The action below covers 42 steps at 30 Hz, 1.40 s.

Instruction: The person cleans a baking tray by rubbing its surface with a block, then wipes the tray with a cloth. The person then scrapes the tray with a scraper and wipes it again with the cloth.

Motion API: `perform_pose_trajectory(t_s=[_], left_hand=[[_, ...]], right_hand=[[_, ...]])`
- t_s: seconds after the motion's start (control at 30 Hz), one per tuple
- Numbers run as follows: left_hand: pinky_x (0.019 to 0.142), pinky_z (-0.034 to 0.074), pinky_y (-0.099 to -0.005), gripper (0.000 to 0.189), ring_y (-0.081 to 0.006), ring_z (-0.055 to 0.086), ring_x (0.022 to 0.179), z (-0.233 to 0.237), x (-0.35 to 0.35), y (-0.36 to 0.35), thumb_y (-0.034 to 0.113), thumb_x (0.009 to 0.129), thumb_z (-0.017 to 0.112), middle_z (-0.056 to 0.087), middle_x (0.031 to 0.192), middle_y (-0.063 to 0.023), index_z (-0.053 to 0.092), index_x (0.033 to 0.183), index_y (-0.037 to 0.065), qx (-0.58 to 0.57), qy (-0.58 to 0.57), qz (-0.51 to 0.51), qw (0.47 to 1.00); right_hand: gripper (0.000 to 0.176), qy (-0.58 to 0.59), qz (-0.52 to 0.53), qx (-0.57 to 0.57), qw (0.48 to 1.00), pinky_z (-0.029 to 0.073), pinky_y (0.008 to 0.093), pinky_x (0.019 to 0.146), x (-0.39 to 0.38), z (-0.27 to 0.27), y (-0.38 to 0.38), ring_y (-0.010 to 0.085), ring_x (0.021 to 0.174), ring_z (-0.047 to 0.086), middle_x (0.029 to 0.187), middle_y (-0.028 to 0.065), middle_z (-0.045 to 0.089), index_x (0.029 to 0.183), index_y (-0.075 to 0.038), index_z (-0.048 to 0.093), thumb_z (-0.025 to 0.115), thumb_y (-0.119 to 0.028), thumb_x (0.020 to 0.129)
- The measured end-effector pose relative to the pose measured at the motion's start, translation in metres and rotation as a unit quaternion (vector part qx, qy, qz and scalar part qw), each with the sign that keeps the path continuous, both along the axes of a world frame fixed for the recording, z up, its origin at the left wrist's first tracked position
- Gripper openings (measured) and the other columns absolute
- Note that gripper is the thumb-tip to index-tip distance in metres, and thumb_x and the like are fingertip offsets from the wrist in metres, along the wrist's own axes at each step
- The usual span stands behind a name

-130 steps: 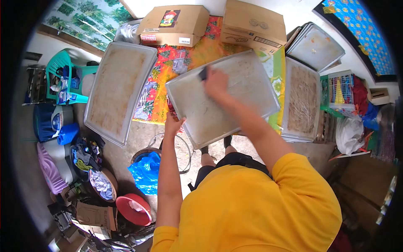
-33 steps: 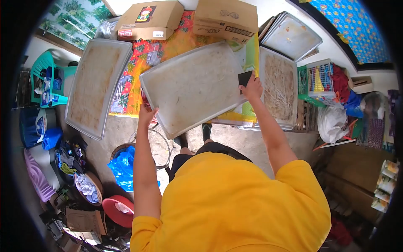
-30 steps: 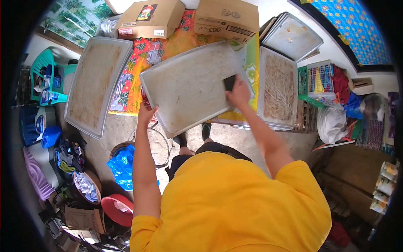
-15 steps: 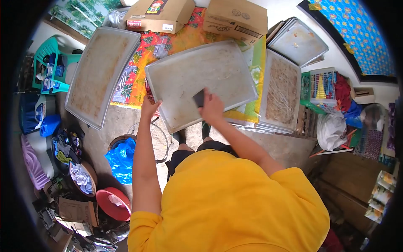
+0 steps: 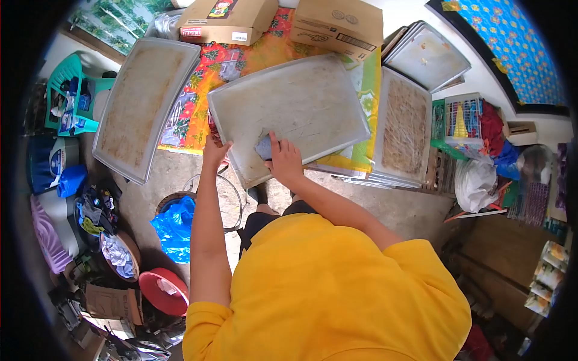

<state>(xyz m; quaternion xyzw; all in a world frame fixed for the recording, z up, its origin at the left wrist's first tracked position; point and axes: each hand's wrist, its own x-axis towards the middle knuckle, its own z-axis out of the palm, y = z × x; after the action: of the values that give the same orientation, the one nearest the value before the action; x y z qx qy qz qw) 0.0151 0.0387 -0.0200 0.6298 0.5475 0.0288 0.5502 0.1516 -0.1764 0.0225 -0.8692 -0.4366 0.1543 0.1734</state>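
A large metal baking tray (image 5: 295, 108) with a dull, stained surface lies tilted before me on the table's front. My left hand (image 5: 216, 153) is closed on its left edge, thumb over the rim. In my right hand (image 5: 285, 162) is a flat scraper (image 5: 264, 147), its blue-grey face pressed against the tray's lower left area. Loosened residue seems to show around the scraper. The fingers of that hand cover part of the tool.
More trays stand left (image 5: 144, 102) and in a stack at right (image 5: 402, 129). Cardboard boxes (image 5: 226, 24) sit on the floral tablecloth (image 5: 186, 132). Below are a blue plastic bag (image 5: 174, 228) and a red basin (image 5: 162, 292). Crates (image 5: 463, 123) stand far right.
My right hand has moved the scraper left and slightly down across the tray, and the blade's angle has turned. My left hand stays at the tray's edge.
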Motion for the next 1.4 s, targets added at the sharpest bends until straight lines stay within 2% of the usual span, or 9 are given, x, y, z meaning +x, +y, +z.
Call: perform_pose_trajectory(t_s=[0.13, 0.33, 0.53, 0.7, 1.0, 1.07, 1.2, 1.27, 1.4], left_hand=[[0.049, 0.06, -0.0403, 0.061, -0.0285, 0.068, 0.063, -0.014, -0.002, 0.004, 0.021, 0.075, 0.08, 0.066, 0.091, -0.0194, 0.04, 0.117, 0.0, 0.021, -0.028, 0.004, 0.999], [0.048, 0.059, -0.0402, 0.062, -0.0281, 0.068, 0.062, -0.006, 0.0, 0.006, 0.021, 0.076, 0.08, 0.065, 0.091, -0.0192, 0.039, 0.118, 0.0, -0.029, -0.005, 0.001, 1.0], [0.047, 0.059, -0.0416, 0.062, -0.0281, 0.067, 0.055, -0.058, -0.013, 0.019, 0.021, 0.077, 0.08, 0.065, 0.088, -0.021, 0.038, 0.117, 0.0, 0.038, -0.028, -0.022, 0.999], [0.048, 0.06, -0.042, 0.062, -0.0283, 0.068, 0.057, -0.005, 0.001, 0.004, 0.021, 0.077, 0.079, 0.065, 0.09, -0.0223, 0.038, 0.118, 0.0, -0.026, 0.006, 0.002, 1.0], [0.046, 0.058, -0.0407, 0.06, -0.0286, 0.067, 0.055, -0.011, -0.003, 0.003, 0.019, 0.078, 0.078, 0.066, 0.085, -0.0204, 0.037, 0.117, 0.0, 0.009, -0.015, 0.002, 1.0], [0.045, 0.058, -0.0402, 0.06, -0.0284, 0.067, 0.057, -0.011, -0.001, 0.003, 0.019, 0.077, 0.079, 0.066, 0.086, -0.0202, 0.038, 0.117, -0.001, 0.011, -0.013, 0.001, 1.0], [0.045, 0.057, -0.0387, 0.061, -0.0268, 0.067, 0.059, -0.011, -0.001, 0.003, 0.02, 0.075, 0.079, 0.066, 0.089, -0.0193, 0.039, 0.116, -0.001, 0.003, -0.018, -0.001, 1.0], [0.044, 0.056, -0.037, 0.06, -0.0249, 0.065, 0.053, -0.056, -0.01, 0.015, 0.021, 0.076, 0.079, 0.066, 0.084, -0.0178, 0.039, 0.116, 0.0, 0.059, -0.031, -0.018, 0.998], [0.044, 0.056, -0.0364, 0.06, -0.0238, 0.065, 0.051, 0.003, 0.001, 0.0, 0.021, 0.077, 0.078, 0.065, 0.075, -0.0168, 0.038, 0.117, 0.001, 0.002, -0.019, -0.01, 1.0]], right_hand=[[0.103, 0.033, -0.107, -0.033, 0.993, 0.045, 0.0482, 0.09, 0.063, -0.002, -0.023, 0.0412, 0.103, 0.054, 0.114, 0.0259, 0.053, 0.15, -0.002, 0.018, 0.078, -0.034, 0.073], [0.106, -0.142, -0.324, -0.098, 0.93, 0.046, 0.048, 0.088, 0.203, -0.013, -0.133, 0.0362, 0.105, 0.055, 0.118, 0.0176, 0.05, 0.15, -0.007, 0.02, 0.079, -0.045, 0.071], [0.105, -0.067, -0.291, -0.057, 0.953, 0.047, 0.0482, 0.088, 0.174, -0.021, -0.107, 0.0405, 0.106, 0.054, 0.116, 0.0217, 0.051, 0.149, -0.003, 0.02, 0.081, -0.038, 0.071], [0.102, -0.003, -0.097, -0.043, 0.994, 0.045, 0.0474, 0.09, 0.055, 0.011, -0.044, 0.0394, 0.105, 0.054, 0.114, 0.023, 0.052, 0.15, -0.002, 0.019, 0.079, -0.032, 0.073], [0.104, -0.082, -0.259, -0.056, 0.961, 0.047, 0.0463, 0.081, 0.14, -0.01, -0.098, 0.0374, 0.099, 0.055, 0.111, 0.0222, 0.052, 0.151, -0.003, 0.016, 0.078, -0.036, 0.074], [0.105, -0.074, -0.173, 0.04, 0.981, 0.047, 0.0475, 0.083, 0.094, -0.026, -0.075, 0.0393, 0.097, 0.055, 0.109, 0.0243, 0.052, 0.151, -0.002, 0.016, 0.078, -0.032, 0.072], [0.103, -0.016, -0.02, 0.011, 1.0, 0.046, 0.0492, 0.085, -0.008, -0.008, -0.013, 0.0387, 0.101, 0.054, 0.108, 0.021, 0.052, 0.15, -0.003, 0.023, 0.079, -0.037, 0.071], [0.104, -0.006, -0.048, -0.001, 0.999, 0.046, 0.0477, 0.083, -0.002, -0.011, -0.014, 0.0378, 0.099, 0.054, 0.108, 0.021, 0.052, 0.149, -0.002, 0.023, 0.079, -0.038, 0.07], [0.102, -0.029, -0.162, -0.024, 0.986, 0.047, 0.0444, 0.083, 0.045, 0.001, -0.038, 0.0361, 0.099, 0.055, 0.107, 0.0196, 0.052, 0.149, -0.002, 0.021, 0.078, -0.037, 0.072]])
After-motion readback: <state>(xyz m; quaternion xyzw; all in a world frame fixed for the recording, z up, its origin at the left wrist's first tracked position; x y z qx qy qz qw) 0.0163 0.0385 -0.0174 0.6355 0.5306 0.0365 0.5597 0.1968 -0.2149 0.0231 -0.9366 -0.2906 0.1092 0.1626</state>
